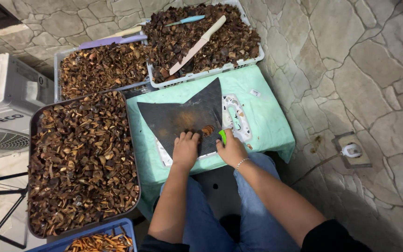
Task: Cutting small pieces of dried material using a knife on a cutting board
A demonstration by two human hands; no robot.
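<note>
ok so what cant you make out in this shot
- Head view: the green tool is mostly hidden inside the right hand; its blade does not show.
- What the left hand presses on the dark mat is covered by its fingers.
- The blue crate is cut off by the bottom edge.

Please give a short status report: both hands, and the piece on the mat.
Left hand flat on dark mat. Right hand shut on green-handled knife. Brown piece lies between both hands. Nothing in the way.
</note>
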